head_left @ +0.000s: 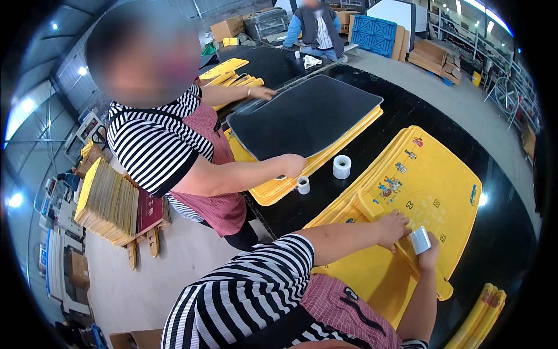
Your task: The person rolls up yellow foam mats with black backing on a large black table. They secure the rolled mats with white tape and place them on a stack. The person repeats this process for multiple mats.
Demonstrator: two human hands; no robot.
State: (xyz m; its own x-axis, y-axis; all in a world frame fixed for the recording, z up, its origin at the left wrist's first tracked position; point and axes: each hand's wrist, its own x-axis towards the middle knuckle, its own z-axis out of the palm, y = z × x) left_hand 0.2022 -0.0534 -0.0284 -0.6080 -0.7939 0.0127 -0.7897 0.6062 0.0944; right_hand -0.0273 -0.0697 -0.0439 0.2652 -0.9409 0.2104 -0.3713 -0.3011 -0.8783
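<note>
In front of me lies a stack of yellow printed mats point(444, 168), with small cartoon figures along one side. The top mat's near edge is lifted and bent up. My left hand point(392, 230) is closed with bent fingers at that raised edge; the fingertips are partly hidden. Close beside it, my right hand point(429, 253) grips a roll of silvery-white tape point(420, 239) just above the mat. Whether a strip of tape runs between the hands I cannot tell.
To my left, a co-worker in stripes touches a dark sheet point(308, 113) lying on yellow mats. Two white tape rolls point(342, 167) point(303, 185) stand between the stacks on the black table point(418, 110). Rolled yellow mats point(479, 317) lie lower right. A pallet stack point(113, 203) stands left; another person sits far back.
</note>
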